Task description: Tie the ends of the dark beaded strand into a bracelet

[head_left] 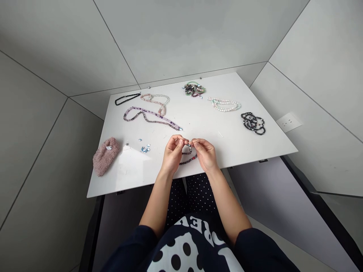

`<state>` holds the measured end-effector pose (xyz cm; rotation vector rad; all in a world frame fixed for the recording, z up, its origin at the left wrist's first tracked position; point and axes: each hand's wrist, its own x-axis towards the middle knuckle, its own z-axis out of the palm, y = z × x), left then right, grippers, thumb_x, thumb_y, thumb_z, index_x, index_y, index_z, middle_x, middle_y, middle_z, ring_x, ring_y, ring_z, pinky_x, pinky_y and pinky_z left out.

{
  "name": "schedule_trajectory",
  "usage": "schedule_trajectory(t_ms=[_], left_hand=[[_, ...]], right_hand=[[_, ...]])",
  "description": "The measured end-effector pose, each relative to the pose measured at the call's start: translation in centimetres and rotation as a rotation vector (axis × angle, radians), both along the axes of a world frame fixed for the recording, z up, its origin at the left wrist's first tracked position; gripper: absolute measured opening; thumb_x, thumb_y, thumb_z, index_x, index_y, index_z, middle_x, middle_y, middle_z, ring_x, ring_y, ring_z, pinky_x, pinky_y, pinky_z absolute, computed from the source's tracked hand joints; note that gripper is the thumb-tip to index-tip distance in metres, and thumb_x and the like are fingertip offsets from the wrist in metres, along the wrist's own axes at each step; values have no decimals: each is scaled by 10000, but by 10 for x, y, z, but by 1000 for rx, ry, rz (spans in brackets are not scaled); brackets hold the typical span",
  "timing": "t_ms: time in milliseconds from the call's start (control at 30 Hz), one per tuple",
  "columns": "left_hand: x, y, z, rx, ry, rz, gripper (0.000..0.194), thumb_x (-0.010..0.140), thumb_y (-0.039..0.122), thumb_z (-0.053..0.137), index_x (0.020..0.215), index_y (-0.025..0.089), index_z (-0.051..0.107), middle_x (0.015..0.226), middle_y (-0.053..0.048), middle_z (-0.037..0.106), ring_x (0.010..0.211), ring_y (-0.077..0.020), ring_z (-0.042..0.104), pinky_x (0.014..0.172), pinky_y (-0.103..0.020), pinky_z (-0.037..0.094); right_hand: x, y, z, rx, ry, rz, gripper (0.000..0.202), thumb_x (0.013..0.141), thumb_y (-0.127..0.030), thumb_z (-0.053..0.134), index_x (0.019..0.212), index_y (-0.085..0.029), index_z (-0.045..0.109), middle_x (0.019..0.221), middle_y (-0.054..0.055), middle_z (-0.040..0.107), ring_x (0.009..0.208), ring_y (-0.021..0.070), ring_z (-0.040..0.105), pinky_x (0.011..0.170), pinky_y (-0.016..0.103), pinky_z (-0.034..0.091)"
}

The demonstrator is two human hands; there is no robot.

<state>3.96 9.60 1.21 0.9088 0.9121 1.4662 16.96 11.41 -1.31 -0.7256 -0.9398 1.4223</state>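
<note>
Over the near edge of the white table, my left hand [173, 151] pinches the end of a dark bead strand [187, 161]. Close beside it on the right, my right hand [204, 153] is closed, thumb against forefinger, on a thin thread or wire [195, 142] that reaches toward the left fingertips. The dark strand, with a red bead in it, curves down between both hands onto the table. Part of it is hidden behind the hands.
The white table [124, 173] holds a pink fuzzy pouch [105, 156] at left, small blue-white scraps [145, 149], a purple strand [159, 114], a black strand [127, 99], pink-white beads [225, 105], a mixed bead pile [194, 89] and black beads [253, 123]. Walls stand behind.
</note>
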Motion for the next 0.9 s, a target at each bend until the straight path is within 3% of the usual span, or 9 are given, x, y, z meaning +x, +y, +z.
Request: schedule_trajectory(t_ms=[233,500,700,900], left_hand=[[3,0,-14,71,227,89,216,867,407,720,931,202,688,896,-35,693,883,-155,668,875,-319,535],[3,-5,-18,177,510,186,108,896,321,692,928,235,748,934,-40,742,913,-181,674,863,-354,522],[2,-7,-17,233,568,174,116,889,293,703,976,249,765,955,-51,757,913,-190,677,859,-375,523],[3,-8,-16,142,502,192,184,849,320,750,993,225,687,859,-20,717,822,-153,666,841,-342,523]], right_hand=[[2,10,-1,-111,-51,38,148,781,-369,796,857,-246,765,875,14,753,799,150,690,831,326,580],[0,4,-1,-72,-207,-19,164,788,-380,775,859,-232,778,874,34,773,806,183,705,791,342,586],[1,-1,-5,43,-259,-45,135,840,-352,737,904,-240,779,880,38,748,851,188,691,789,336,551],[2,-3,-9,87,-296,-51,124,856,-345,731,918,-251,780,883,47,728,840,187,664,759,338,532]])
